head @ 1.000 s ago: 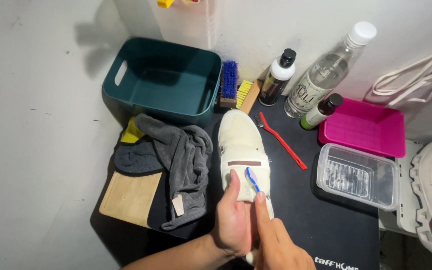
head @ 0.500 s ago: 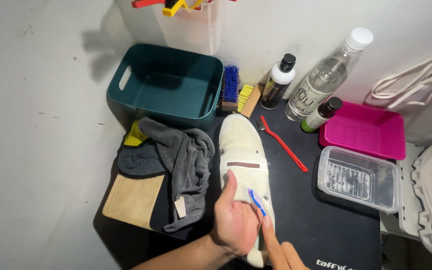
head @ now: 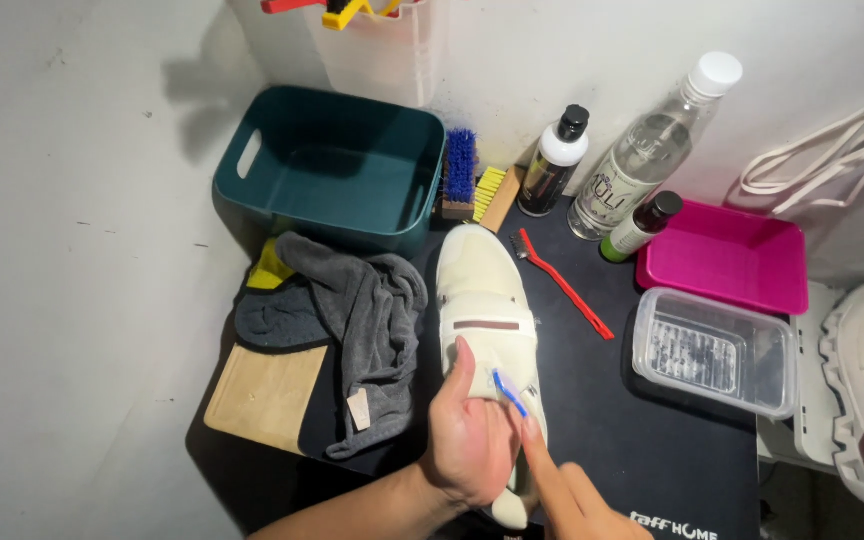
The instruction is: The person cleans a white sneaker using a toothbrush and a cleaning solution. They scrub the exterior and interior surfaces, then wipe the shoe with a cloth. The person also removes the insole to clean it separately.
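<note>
On the cream shoe (head: 482, 300), both hands lower than before, blue brush (head: 509, 392) nearer its heel.

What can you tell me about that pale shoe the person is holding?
The shoe is cream-white, of what looks like a soft knit or suede-like fabric, with a thin brown stripe across its middle. It lies flat on the black mat, toe pointing away toward the teal bin. The left hand grips its heel end, thumb lying up along the upper. The right hand holds a small blue tool against it. A grey cloth lies by its left side.
</note>
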